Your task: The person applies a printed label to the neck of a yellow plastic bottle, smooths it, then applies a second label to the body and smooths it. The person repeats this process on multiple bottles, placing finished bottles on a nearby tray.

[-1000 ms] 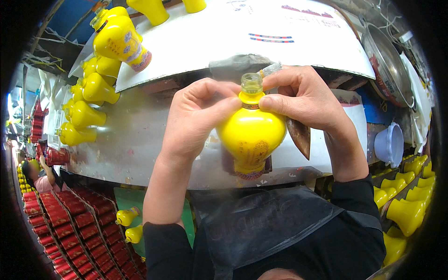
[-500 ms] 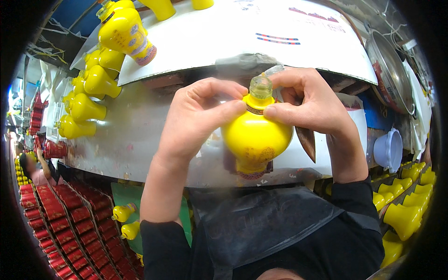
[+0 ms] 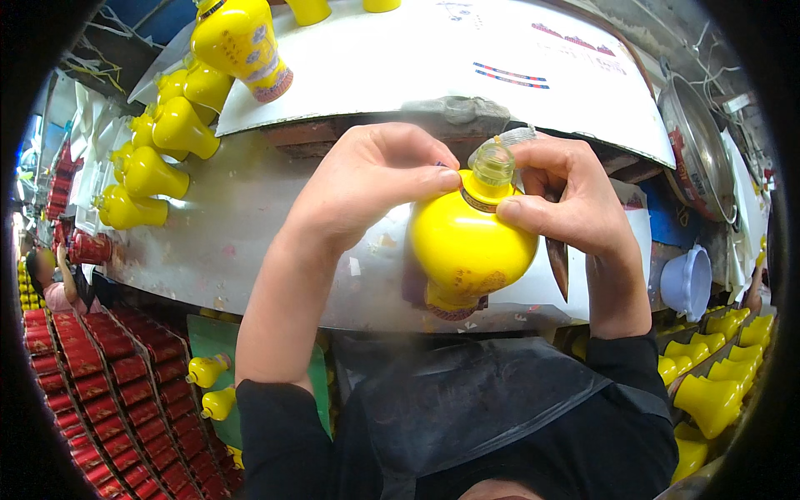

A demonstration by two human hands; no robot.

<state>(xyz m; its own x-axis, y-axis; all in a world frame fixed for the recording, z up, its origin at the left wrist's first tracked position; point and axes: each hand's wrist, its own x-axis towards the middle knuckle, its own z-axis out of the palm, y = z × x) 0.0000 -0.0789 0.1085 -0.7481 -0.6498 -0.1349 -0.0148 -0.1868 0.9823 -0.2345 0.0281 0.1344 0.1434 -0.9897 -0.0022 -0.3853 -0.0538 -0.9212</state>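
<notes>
Clearly, the yellow bottle [image 3: 477, 242], at the near edge of the surface [image 3: 242, 250], should be stiff, slick and breakable, probably weighty; its neck [image 3: 490, 185] offers the best hold. The right hand [image 3: 571, 192] grips there; the left hand [image 3: 371, 179] pinches what seems the dark band [image 3: 477, 202]'s end.

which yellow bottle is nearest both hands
The central yellow bottle, its clear neck between left hand and right hand; the other yellow bottles are farther off.

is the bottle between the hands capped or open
Open: no cap shows on the yellow bottle; its clear neck stands bare above the yellow body.
</notes>
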